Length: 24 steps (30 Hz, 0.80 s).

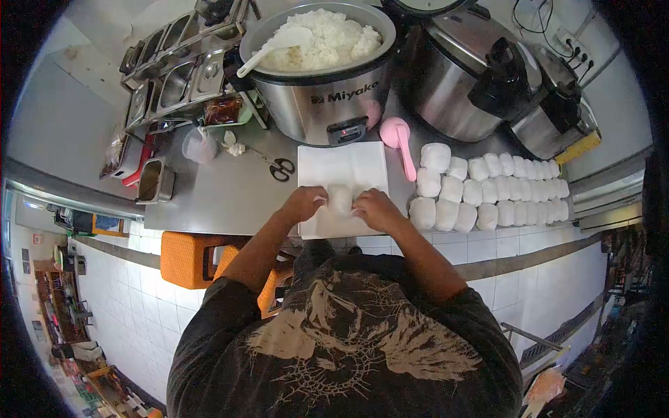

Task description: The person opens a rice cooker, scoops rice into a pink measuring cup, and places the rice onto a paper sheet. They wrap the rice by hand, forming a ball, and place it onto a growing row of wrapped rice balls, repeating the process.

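Observation:
A small white paper-wrapped bundle [340,200] lies on the lower half of a stack of white paper sheets [341,164] at the counter's front edge. My left hand [305,203] pinches its left end, fingers closed on the paper. At the opposite end, my right hand [378,210] grips the wrapper in the same way. Just right of the paper, several rounded white wrapped bundles [448,188] stand in rows. Behind the stack is a large rice cooker [317,104] full of cooked rice [334,42], with a white rice paddle [275,49] resting on top.
A pink scoop [398,139] lies beside the paper stack, and black-handled scissors [281,169] lie to its left. Two more large cookers [463,76] stand back right. Metal food pans [178,83] fill a rack at left. An orange stool [188,259] sits below the counter.

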Tool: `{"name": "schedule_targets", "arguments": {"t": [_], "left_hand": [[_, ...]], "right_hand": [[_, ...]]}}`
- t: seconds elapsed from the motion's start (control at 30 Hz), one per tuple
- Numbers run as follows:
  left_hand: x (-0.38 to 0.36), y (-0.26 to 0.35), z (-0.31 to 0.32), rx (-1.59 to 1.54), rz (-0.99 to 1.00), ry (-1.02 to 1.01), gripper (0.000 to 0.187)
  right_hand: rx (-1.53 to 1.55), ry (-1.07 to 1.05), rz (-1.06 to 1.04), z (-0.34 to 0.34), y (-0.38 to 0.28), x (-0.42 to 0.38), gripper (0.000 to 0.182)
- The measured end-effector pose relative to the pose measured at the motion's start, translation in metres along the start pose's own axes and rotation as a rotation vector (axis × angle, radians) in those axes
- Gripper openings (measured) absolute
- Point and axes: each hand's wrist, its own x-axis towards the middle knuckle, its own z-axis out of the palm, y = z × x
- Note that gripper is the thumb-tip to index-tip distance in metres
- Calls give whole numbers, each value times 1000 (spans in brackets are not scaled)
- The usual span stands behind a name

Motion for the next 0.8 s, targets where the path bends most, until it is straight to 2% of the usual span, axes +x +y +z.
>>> {"name": "schedule_targets", "arguments": {"t": [0.03,0.13,0.23,0.33,0.43,0.53,0.63,0.73,0.8], "left_hand": [[3,6,-3,-31,-78,-10,20],[6,-1,9,-46,47,181,28],[8,5,12,60,-35,103,34],[4,11,23,85,-15,211,36],[10,8,30,125,-63,224,39],[14,16,39,76,-57,311,37],[9,42,23,-123,-34,262,27],[3,40,13,-230,-42,166,25],[0,35,5,-532,-80,-36,28]], "right_hand": [[57,-8,-44,0,3,2,12],[-88,51,-159,12,4,-6,16],[-157,144,-210,21,9,-13,23],[152,196,-58,20,1,-9,23],[109,-9,160,9,-8,10,21],[286,93,472,21,-1,26,14],[-4,169,237,24,1,25,18],[467,-48,151,-7,-8,11,28],[720,-178,131,-30,-22,1,31]]}}
